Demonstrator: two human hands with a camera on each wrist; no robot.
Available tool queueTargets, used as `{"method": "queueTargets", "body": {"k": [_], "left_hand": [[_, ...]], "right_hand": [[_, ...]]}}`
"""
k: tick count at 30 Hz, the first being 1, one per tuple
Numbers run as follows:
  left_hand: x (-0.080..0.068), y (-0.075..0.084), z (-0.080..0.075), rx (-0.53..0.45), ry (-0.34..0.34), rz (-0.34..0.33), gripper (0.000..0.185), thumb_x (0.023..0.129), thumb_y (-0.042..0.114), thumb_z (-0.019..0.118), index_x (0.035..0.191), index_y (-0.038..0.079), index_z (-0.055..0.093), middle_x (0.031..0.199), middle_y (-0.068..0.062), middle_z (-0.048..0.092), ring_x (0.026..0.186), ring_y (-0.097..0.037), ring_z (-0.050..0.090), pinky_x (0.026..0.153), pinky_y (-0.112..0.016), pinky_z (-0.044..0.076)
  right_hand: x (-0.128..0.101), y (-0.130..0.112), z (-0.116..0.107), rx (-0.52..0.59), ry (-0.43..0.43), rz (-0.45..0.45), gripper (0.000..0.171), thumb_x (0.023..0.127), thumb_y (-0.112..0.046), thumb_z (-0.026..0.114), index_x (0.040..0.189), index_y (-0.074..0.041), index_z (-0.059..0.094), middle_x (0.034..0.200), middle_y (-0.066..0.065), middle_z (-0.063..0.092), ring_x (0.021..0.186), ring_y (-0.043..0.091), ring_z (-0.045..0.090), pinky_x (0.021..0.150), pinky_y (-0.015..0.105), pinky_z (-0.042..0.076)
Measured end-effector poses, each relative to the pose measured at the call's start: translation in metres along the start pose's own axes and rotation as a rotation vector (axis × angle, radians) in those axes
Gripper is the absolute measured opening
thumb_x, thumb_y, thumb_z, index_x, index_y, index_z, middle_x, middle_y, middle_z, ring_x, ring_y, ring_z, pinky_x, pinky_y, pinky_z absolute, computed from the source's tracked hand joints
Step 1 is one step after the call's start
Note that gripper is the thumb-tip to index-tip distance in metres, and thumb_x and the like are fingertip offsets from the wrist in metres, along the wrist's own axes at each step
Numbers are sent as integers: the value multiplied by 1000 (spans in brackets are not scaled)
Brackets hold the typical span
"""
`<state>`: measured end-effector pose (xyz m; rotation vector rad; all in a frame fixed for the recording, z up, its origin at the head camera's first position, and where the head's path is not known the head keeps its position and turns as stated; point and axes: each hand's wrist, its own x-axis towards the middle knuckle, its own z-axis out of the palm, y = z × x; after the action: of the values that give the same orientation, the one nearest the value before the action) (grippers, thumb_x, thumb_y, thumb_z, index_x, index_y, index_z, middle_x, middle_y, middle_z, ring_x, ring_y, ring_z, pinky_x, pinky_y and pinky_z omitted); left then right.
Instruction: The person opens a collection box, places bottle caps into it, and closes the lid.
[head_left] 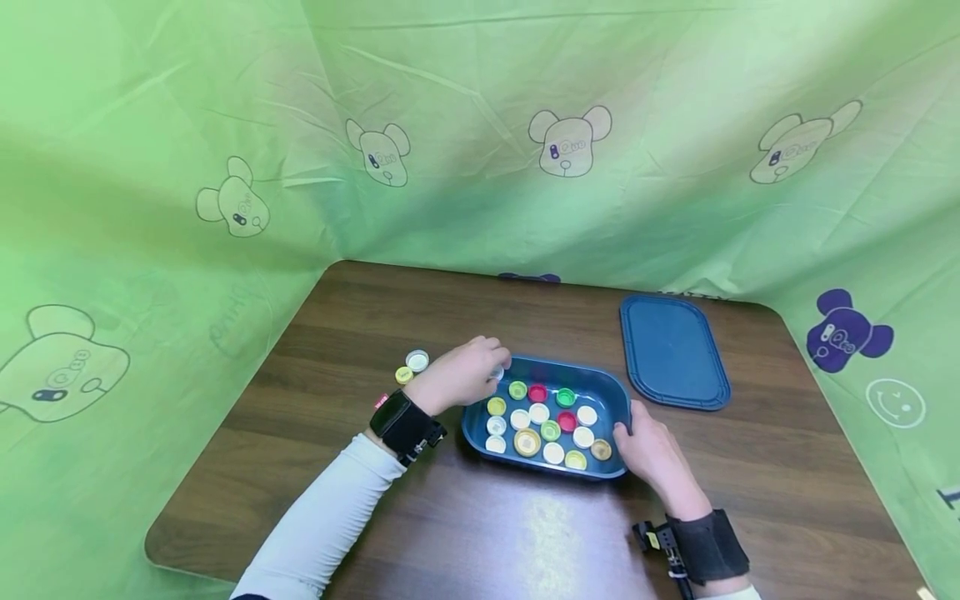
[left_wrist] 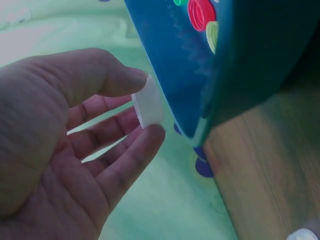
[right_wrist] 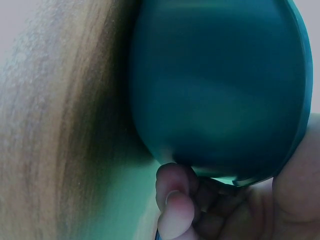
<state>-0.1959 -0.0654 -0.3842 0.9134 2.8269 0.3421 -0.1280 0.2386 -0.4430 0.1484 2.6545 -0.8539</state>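
A blue container [head_left: 472,429] sits on the wooden table and holds several bottle caps in white, yellow, green and red. My left hand [head_left: 491,371] hovers at the container's far left corner. Its thumb and a finger pinch a white cap [left_wrist: 148,102] just outside the container wall [left_wrist: 190,75]. A red cap [left_wrist: 201,12] shows inside the container. My right hand [head_left: 626,429] grips the container's right end. In the right wrist view, curled fingers [right_wrist: 175,200] and the thumb close on the rim of the container [right_wrist: 220,85].
A white cap [head_left: 417,360] and a yellow cap [head_left: 404,375] lie on the table left of my left hand. The blue lid [head_left: 673,352] lies flat at the back right. Green printed sheeting walls in the table on three sides.
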Motion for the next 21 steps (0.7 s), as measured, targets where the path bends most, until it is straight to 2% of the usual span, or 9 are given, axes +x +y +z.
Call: {"method": "queueTargets", "body": {"k": [12,21], "left_hand": [[12,10,14,50,-86,10,28,94,16,71,121,12,70,114,-2,64,106,-17,56,92,-32,52],[18,12,21,71,-106,28,31,92,16,71,123,13,70,119,-3,65,110,-17,56,96,-32,50]], "right_hand": [[1,0,0,-1,-2,-3,58,106,-21,42,151,10,23,144,40,40,120,47,54,99,65,45],[1,2,1,1,1,-12,57,105,-20,41,151,10,23,144,41,41,120,48,55,98,64,46]]}}
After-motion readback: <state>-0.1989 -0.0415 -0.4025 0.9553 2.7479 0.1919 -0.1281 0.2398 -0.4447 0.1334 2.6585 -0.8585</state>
